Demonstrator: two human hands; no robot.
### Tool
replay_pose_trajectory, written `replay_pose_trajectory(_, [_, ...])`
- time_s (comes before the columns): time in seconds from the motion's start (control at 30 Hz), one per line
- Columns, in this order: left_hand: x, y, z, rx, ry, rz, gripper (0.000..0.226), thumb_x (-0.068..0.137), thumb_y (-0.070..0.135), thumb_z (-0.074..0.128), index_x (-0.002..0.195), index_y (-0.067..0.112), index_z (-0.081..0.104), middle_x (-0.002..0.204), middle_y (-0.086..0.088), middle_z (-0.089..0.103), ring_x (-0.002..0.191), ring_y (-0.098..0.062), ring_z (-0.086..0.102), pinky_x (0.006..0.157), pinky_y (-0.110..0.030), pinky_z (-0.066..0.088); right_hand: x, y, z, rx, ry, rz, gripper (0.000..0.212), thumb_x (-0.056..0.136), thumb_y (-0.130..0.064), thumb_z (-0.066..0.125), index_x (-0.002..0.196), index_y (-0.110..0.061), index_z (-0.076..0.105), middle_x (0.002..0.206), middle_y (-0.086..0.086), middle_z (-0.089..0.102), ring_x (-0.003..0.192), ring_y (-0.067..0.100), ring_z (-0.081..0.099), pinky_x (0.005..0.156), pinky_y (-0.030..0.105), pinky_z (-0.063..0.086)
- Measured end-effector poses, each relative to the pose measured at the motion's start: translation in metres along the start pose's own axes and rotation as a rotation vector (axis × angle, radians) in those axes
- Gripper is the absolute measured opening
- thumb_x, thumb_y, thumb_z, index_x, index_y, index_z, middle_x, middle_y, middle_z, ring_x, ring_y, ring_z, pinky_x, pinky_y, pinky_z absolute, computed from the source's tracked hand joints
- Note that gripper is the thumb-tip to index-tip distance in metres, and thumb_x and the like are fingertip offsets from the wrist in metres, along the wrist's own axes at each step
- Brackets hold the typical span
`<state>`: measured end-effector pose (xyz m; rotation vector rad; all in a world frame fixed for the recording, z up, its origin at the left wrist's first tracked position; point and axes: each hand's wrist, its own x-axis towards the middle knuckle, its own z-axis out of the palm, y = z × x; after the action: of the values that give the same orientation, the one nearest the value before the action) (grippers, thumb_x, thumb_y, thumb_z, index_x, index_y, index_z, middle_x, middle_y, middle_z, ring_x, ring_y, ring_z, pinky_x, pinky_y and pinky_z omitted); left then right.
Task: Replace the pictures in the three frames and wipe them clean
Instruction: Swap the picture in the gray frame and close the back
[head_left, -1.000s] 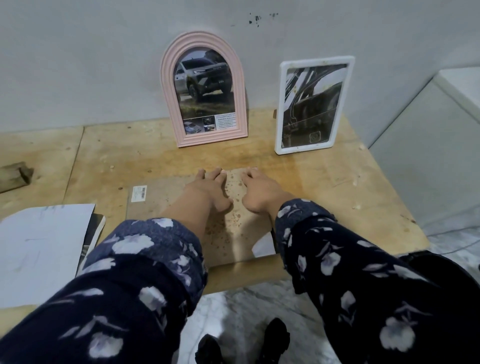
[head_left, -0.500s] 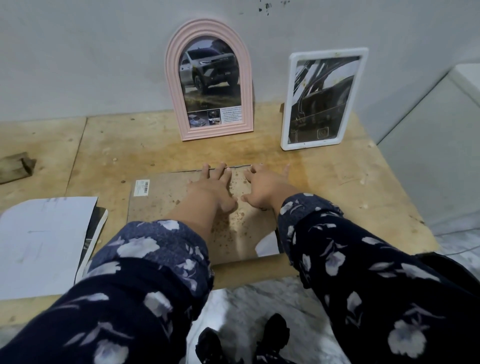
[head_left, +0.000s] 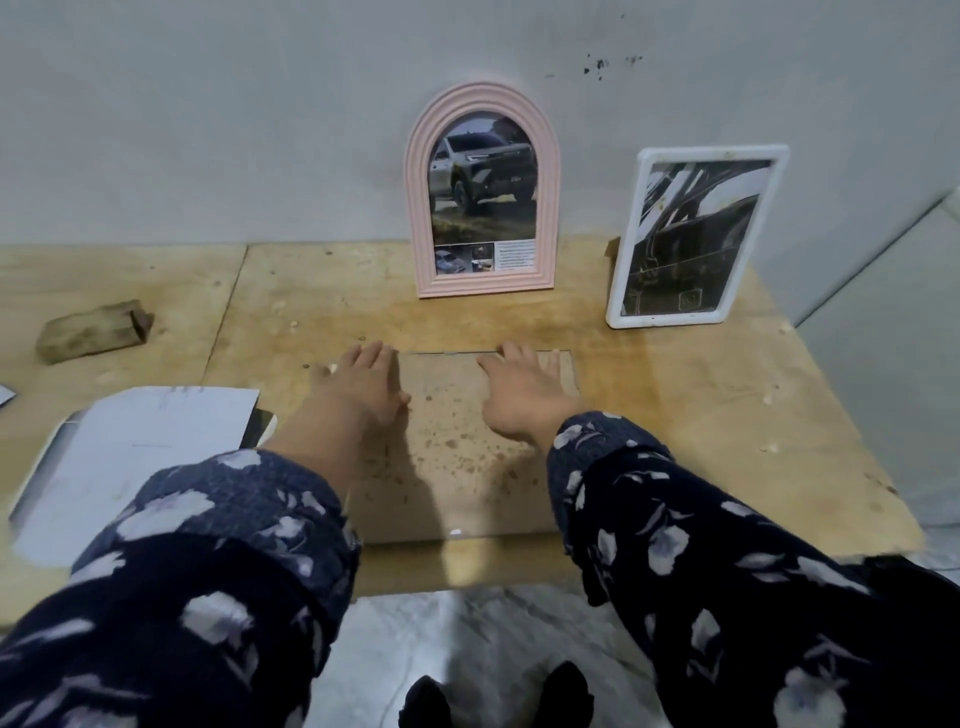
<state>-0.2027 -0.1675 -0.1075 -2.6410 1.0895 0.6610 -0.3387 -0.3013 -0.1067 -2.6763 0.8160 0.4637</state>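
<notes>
Flat on the wooden table (head_left: 675, 415) lies the third frame (head_left: 457, 447), face down, its speckled brown backing up. Both hands press on it with fingers spread — the left hand (head_left: 363, 387) at the far left corner, the right hand (head_left: 524, 397) near the far right. Behind, a pink arched frame (head_left: 483, 192) and a white frame (head_left: 693, 236) lean on the wall — each holding a car picture
</notes>
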Motion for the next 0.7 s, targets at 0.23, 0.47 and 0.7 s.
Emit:
replay_pose_trajectory(0.23, [-0.002, -0.044, 0.009, -0.049, -0.067, -0.030, 0.081, 0.096, 0.054, 0.041, 0.154, 0.020, -0.005, 0.161, 0.008, -0.011, 0.149, -0.020, -0.002, 0.118, -0.051, 0.015, 0.025, -0.064, 0.010, -0.072, -0.031, -0.130, 0.074, 0.092, -0.052, 0.046, 0.152, -0.024, 0.013, 0.156, 0.003, 0.018, 0.141, 0.032, 0.016, 0.114, 0.056, 0.016])
replay_pose_trajectory(0.47, [-0.003, -0.051, 0.010, -0.018, -0.105, 0.007, 0.094, 0.091, 0.059, 0.050, 0.154, 0.020, -0.008, 0.160, 0.007, -0.017, 0.149, -0.016, -0.006, 0.118, -0.049, 0.016, 0.034, -0.081, 0.013, -0.161, -0.122, -0.030, 0.092, 0.080, -0.072, 0.048, 0.153, -0.031, 0.008, 0.158, 0.000, 0.009, 0.141, 0.037, 0.011, 0.108, 0.064, 0.020])
replay_pose_trajectory(0.7, [-0.001, -0.052, 0.012, -0.002, -0.105, 0.015, 0.092, 0.091, 0.059, 0.048, 0.154, 0.019, -0.006, 0.160, 0.004, -0.020, 0.149, -0.018, -0.010, 0.117, -0.051, 0.014, 0.036, -0.088, 0.015, -0.253, -0.128, 0.008, 0.086, 0.084, -0.071, 0.044, 0.153, -0.033, 0.008, 0.159, 0.000, 0.005, 0.144, 0.041, 0.006, 0.111, 0.066, 0.005])
